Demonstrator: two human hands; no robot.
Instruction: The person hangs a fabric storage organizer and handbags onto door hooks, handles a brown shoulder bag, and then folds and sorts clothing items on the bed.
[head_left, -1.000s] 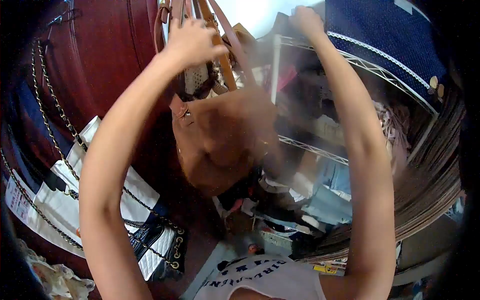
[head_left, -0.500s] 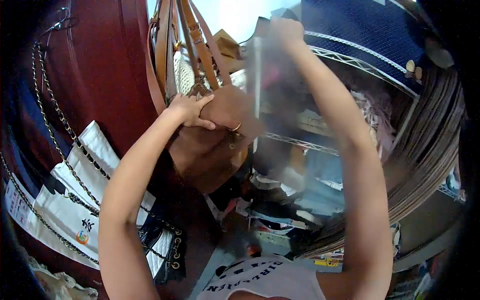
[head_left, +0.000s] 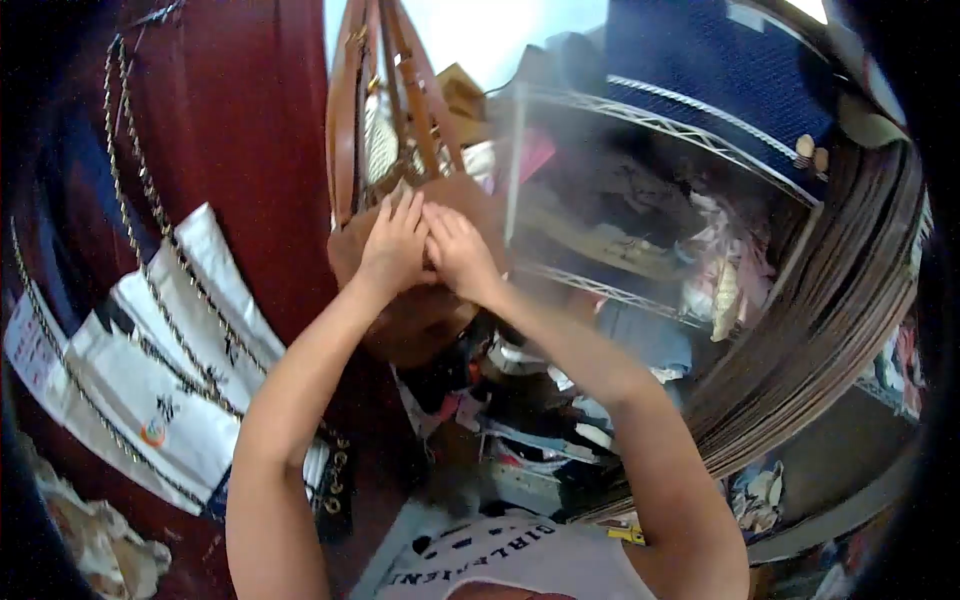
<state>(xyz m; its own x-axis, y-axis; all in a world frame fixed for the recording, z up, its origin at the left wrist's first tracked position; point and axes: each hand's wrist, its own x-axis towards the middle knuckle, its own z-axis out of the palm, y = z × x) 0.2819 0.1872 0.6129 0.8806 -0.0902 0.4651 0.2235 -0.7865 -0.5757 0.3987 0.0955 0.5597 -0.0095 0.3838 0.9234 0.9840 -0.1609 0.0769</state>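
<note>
A brown bag hangs by its long straps in the upper middle of the view. Both hands are at its upper front, side by side and nearly touching. My left hand lies on the left of the front, its fingers pointing up and closed together. My right hand meets it from the right with its fingers close together. What the fingertips pinch, if anything, is hidden by the hands.
White bags with chain straps hang at the left against a dark red surface. At the right stands a wire shelf with folded clothes. Brown hanging strips curve along the right side.
My right hand has come down from the shelf's upper corner to the bag, beside my left hand. Earlier, my left hand moved down from the straps to the bag's front.
</note>
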